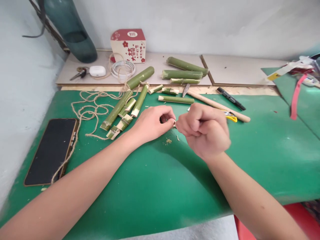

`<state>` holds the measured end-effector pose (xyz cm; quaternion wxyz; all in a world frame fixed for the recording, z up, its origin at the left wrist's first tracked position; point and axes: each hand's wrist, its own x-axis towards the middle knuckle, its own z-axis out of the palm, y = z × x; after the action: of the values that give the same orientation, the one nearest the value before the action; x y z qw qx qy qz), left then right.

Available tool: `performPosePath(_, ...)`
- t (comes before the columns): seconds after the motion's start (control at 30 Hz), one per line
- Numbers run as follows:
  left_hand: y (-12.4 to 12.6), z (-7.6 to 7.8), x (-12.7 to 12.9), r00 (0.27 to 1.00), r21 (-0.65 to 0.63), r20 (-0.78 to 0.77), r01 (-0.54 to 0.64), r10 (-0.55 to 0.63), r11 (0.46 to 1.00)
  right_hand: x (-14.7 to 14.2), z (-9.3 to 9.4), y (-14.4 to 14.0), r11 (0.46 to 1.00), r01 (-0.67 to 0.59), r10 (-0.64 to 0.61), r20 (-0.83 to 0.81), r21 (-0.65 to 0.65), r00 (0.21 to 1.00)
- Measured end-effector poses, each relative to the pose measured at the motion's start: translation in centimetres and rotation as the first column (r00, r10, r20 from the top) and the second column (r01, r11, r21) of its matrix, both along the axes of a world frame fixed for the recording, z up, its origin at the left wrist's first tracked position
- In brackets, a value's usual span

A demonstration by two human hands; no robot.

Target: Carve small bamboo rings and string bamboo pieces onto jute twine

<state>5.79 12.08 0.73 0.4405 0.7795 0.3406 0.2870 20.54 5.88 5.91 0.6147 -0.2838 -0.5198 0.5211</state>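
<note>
2 bare hands meet mid-table over the green felt-covered table (155, 186), left hand (152, 125) pinching a small green bamboo sliver (173, 124) steady while right hand (203, 130), fisted, grips its other end.

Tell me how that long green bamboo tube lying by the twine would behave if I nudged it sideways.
The bamboo tube looks round and smooth, so it would probably roll on the green mat rather than slide. It looks rigid and likely hollow, so fairly light for its length. The split bamboo pieces lying against it and the twine nearby might stop it quickly.
</note>
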Motion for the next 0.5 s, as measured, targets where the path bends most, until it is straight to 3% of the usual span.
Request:
performPosePath(0.23,0.11,-0.22,-0.05,1.0,-0.023,0.022,0.016,-0.016,1.0,0.35,0.78,-0.47,1.0,-0.005,0.005,0.009,0.014,1.0)
performPosePath(0.5,0.1,-0.26,-0.09,0.999,-0.009,0.029,0.018,-0.018,1.0,0.65,0.32,-0.14,0.998,-0.047,0.049,-0.026,0.044,0.998)
